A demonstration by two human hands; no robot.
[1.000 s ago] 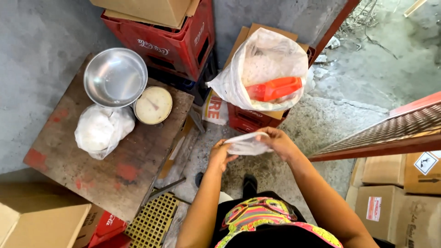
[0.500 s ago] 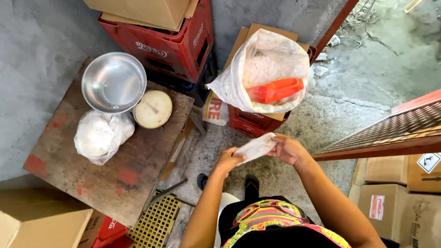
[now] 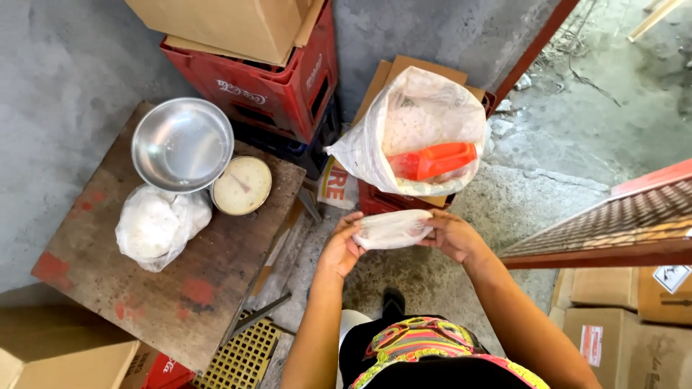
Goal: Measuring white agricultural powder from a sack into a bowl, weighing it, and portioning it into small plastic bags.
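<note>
Head view: small clear plastic bag (image 3: 393, 229), limp and whitish, held between both hands

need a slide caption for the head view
Both hands, left hand and right hand, hold a small plastic bag below an open sack.

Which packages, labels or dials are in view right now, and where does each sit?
Small clear plastic bag: held between left hand and right hand.
Large open sack: ahead, white contents, orange scoop inside.
Tied white bag: on the wooden table.
Scale dial: round, cream, beside the metal bowl.
Red crates: stacked behind, white lettering.
Cardboard boxes: lower right, labelled.
</note>
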